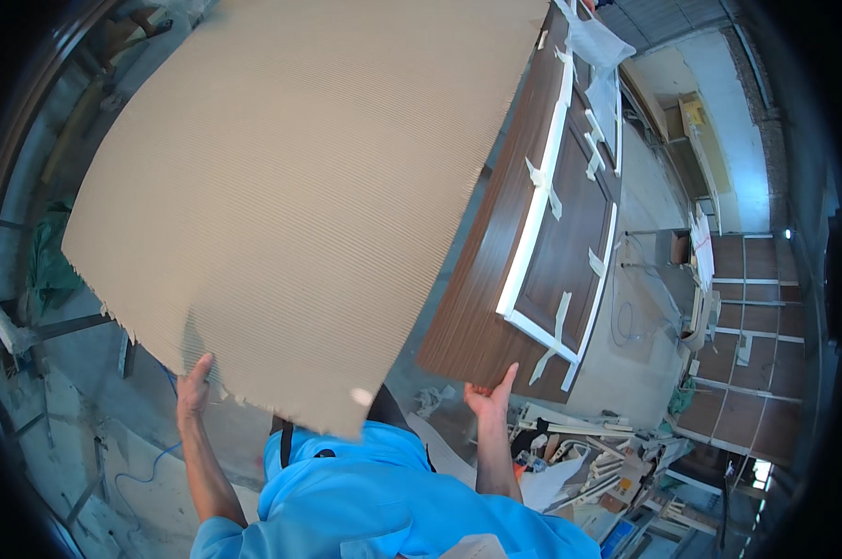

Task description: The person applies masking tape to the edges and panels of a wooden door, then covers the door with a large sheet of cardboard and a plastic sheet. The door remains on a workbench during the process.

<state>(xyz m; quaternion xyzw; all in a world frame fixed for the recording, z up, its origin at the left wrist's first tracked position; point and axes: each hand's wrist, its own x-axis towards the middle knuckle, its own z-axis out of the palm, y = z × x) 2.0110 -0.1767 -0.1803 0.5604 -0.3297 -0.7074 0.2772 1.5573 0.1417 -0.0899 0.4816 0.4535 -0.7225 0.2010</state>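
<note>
A large sheet of corrugated cardboard (290, 186) fills the left and middle of the head view, its near edge torn and ragged. My left hand (195, 387) grips that near edge, thumb on top and the other fingers hidden beneath. To the right of the cardboard lies a dark brown wood-grain door panel (472, 317) with white strips (537, 214) fixed round it by pieces of masking tape (549, 191). At the panel's near end, my right hand (492, 395) holds the edge, thumb up against it and fingers underneath.
Offcuts and scrap strips (607, 466) are heaped on the floor at the lower right. Brown panels (747, 345) stand along the far right. Clear plastic film (600, 42) hangs over the panel's far end. A blue hose (132, 477) runs across the floor at left.
</note>
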